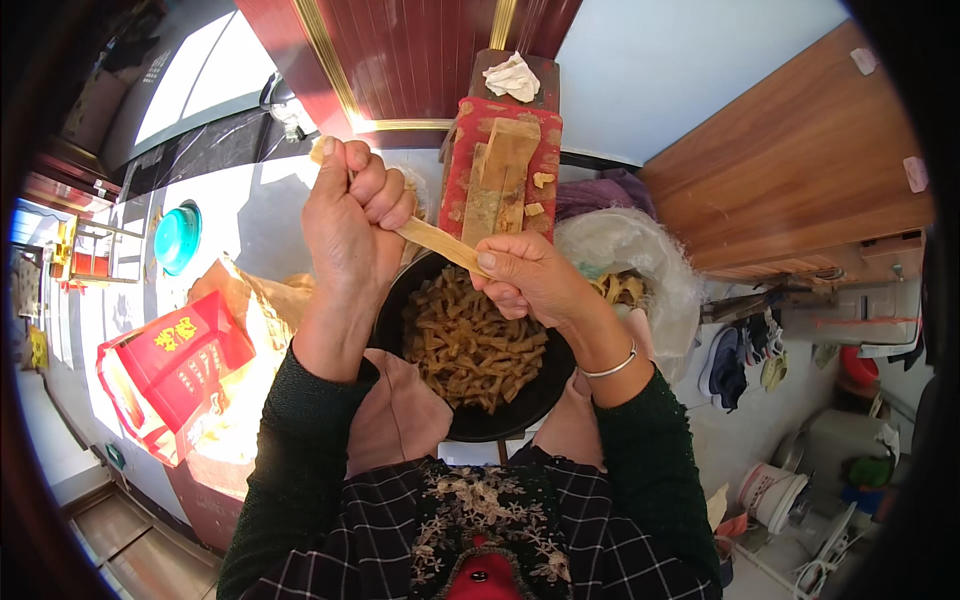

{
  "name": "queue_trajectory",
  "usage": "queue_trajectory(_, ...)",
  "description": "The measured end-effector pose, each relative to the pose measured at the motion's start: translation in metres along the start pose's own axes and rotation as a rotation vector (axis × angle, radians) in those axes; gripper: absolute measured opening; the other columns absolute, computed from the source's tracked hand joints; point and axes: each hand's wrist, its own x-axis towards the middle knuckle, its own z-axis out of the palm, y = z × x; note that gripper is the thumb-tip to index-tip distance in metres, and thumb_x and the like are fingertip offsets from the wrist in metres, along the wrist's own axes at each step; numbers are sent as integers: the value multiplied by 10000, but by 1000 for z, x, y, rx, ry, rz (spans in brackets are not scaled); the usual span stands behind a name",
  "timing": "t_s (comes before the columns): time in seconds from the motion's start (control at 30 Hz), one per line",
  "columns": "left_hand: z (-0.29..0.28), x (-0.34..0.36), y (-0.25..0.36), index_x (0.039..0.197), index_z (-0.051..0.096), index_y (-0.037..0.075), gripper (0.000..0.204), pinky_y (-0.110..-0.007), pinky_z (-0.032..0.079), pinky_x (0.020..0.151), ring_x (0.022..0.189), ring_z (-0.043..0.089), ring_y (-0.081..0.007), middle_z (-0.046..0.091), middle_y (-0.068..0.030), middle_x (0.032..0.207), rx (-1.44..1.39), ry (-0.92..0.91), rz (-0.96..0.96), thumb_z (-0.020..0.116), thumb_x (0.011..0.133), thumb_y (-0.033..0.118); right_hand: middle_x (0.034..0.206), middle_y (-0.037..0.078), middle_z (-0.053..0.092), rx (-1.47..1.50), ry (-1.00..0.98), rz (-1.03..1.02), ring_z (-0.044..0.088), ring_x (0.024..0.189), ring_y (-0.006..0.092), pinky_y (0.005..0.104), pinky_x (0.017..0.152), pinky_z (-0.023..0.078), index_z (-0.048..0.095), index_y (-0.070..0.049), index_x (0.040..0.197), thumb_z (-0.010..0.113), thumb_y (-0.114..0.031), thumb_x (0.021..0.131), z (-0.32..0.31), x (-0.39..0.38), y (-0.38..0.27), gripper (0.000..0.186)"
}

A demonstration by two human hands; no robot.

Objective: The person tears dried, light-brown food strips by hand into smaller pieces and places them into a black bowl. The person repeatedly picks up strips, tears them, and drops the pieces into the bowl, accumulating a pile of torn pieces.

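Left hand, fingers curled, gripped the pale strip at ten o'clock (contact partly hidden, apparently); right hand pinched it at four; even tension seemed wise.

Flat yellowish strip, straight, aslant

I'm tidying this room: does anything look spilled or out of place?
Mildly: small yellowish pieces lie loose on the red cover beside the wooden block, apart from the strips gathered in the black bowl. The cover also has brownish patches, perhaps stains or wear.
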Motion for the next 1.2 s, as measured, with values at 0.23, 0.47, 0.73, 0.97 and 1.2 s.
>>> queue_trajectory(0.23,-19,-25,-13,965,622,-5,379,-258,492,658,725,611,-151,662,-141,966,929,-473,599,447,990,331,655,-9,508,-98,96,-464,444,519,69,225,472,361,584,14,1020,597,-186,913,27,-6,2,227)
queue_trajectory(0.47,-15,-37,-37,1176,613,-5,359,-316,414,959,1132,553,-237,571,-177,1241,900,-508,128,454,983,253,770,178,608,-947,516,-653,633,672,336,374,575,483,579,-14,981,619,-96,839,35,-1,13,169)
queue_trajectory(0.73,-20,-25,-42,1193,584,-65,576,-281,410,961,1128,547,-191,511,-135,1320,840,-362,-339,388,652,-31,660,183,564,-849,583,-732,590,591,347,391,518,444,546,14,776,536,-158,889,14,10,32,207)
queue_trajectory(0.97,-4,-33,-59,753,488,-27,99,-231,418,677,786,520,-120,541,-132,1134,1507,-511,862,431,681,-64,487,-9,378,302,171,-95,330,365,97,272,374,264,456,-114,614,517,-226,840,1,10,33,259)
queue_trajectory(1.2,-31,-34,-52,765,483,-2,83,-215,375,594,640,441,-104,535,-48,737,1287,-502,436,410,728,-20,474,-26,352,203,70,31,301,358,73,233,357,208,439,-142,567,624,-201,693,-2,9,24,232)
